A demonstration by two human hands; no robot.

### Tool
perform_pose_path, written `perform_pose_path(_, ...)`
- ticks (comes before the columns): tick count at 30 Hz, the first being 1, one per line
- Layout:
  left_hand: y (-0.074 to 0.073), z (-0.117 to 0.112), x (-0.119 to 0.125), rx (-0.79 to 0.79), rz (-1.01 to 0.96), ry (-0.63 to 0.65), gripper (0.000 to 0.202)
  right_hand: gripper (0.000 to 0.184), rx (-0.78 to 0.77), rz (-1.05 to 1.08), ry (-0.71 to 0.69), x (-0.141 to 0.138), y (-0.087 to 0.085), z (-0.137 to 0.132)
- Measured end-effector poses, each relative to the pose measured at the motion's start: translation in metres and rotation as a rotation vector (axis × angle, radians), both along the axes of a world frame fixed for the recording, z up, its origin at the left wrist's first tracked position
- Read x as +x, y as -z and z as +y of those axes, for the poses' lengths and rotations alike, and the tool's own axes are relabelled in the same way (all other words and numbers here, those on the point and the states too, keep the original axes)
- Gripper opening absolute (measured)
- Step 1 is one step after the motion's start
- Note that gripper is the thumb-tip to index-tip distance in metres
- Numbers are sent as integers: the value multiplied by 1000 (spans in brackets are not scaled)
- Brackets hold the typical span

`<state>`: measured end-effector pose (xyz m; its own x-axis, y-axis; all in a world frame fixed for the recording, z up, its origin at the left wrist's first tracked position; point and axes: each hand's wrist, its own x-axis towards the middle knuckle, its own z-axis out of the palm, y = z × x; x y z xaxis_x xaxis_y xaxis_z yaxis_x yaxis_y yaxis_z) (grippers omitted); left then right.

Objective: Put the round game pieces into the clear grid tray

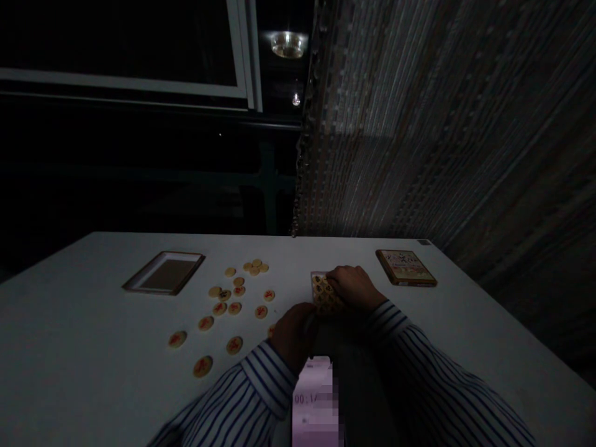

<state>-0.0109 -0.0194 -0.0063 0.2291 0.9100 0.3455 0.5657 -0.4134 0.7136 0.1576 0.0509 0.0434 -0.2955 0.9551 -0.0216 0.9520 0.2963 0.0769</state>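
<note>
The room is dim. My right hand rests curled over a small tray of round wooden game pieces in the middle of the white table, fingers closed on its far edge. My left hand sits just in front of the tray's near left corner, fingers folded under and hidden. Several loose round pieces with red markings lie scattered to the left of my hands. Both sleeves are striped.
An empty shallow box half lies at the back left of the table. A printed box lid lies at the back right. A pale pink card hangs below my wrists. A curtain and a dark window stand behind.
</note>
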Motion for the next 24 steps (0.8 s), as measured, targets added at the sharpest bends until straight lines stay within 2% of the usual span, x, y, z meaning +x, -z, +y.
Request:
perform_pose_path(10, 9, 2, 0, 54, -7, -17, 23, 31, 0, -1, -15, 2, 1, 1)
perform_pose_path(18, 3, 0, 1, 21, -4, 3, 23, 31, 7, -10, -29, 1, 1, 0)
perform_pose_path(24, 6, 0, 1, 53, -23, -1, 23, 32, 1, -16, -19, 0, -1, -1)
